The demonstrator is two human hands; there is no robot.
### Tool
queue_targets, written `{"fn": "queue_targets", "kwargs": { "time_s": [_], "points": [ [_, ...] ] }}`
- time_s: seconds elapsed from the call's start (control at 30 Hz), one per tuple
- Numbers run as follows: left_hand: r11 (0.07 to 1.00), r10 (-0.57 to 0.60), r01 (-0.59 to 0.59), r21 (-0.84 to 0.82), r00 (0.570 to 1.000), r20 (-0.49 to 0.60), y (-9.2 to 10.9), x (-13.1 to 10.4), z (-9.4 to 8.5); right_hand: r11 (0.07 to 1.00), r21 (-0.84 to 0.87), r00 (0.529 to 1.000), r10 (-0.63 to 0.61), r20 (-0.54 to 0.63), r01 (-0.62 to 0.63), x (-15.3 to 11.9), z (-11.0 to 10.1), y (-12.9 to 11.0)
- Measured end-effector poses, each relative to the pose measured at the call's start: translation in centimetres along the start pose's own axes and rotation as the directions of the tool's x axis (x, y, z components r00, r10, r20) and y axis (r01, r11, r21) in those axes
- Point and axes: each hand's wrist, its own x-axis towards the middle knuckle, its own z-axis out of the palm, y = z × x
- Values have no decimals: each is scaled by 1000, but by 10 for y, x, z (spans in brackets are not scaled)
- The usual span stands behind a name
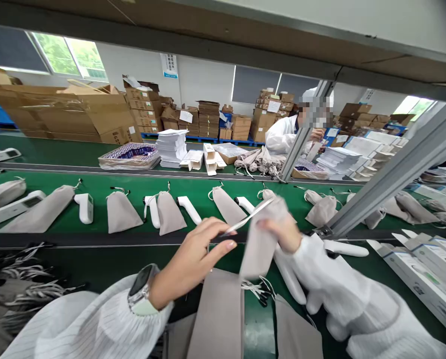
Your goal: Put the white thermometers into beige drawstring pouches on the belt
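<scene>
My right hand [285, 232], slightly blurred, is closed on a grey cloth drawstring pouch [258, 249]. A white cord [249, 217] stretches from the top of the pouch to my left hand [196, 262], whose thumb and fingers hold its end. Below my hands, flat grey pouches [219, 319] lie on the green surface, with another pouch [298, 329] to the right. White handheld devices that look like thermometers [290, 279] rest near my right forearm, one of them [346, 248] farther right.
Pouches [121, 212] and white devices [84, 208] line the green belt [96, 184] ahead. At left lies a heap of corded pouches [21, 284]; at right, white boxes [417, 279]. A slanted metal post [391, 172] rises at right. Across the belt sits a person [283, 134].
</scene>
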Motion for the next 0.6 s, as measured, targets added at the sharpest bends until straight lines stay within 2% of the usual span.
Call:
{"fn": "queue_targets", "kwargs": {
  "time_s": [0.03, 0.07, 0.1, 0.17, 0.23, 0.3, 0.37, 0.43, 0.53, 0.6],
  "points": [
    [997, -20, 18, 76, 1000, 21, -14, -4, 2, 982, -189, 975, -56, -214, 15, 25, -21, 2],
    [989, -31, 18, 147, 996, 84, -29, -10, 6, 918, -393, 930, -101, -355, -50, 50, -43, 4],
    [979, -45, 9, 202, 984, 174, -42, -16, 10, 791, -580, 905, -84, -417, -194, 73, -61, 8],
    [962, -71, -13, 272, 952, 296, -61, -27, 21, 568, -742, 889, -38, -456, -356, 105, -82, 17],
    [940, -80, -31, 340, 949, 305, -68, -37, 31, 478, -785, 886, -31, -463, -394, 111, -82, 30],
    [904, -45, -70, 422, 965, 257, -68, -46, 39, 401, -859, 931, -37, -363, -319, 98, -68, 47],
    [859, 21, -133, 495, 974, 224, -65, -54, 42, 301, -938, 985, 45, -167, -173, 73, -55, 64],
    [818, 101, -204, 538, 971, 215, -63, -60, 43, 252, -967, 988, 152, 7, -31, 46, -50, 76],
    [765, 231, -309, 566, 951, 207, -65, -66, 42, 258, -965, 975, 198, 99, 46, 11, -60, 79],
    [735, 303, -350, 580, 936, 181, -67, -67, 40, 341, -936, 959, 225, 171, 87, -5, -69, 74]
  ]
}}
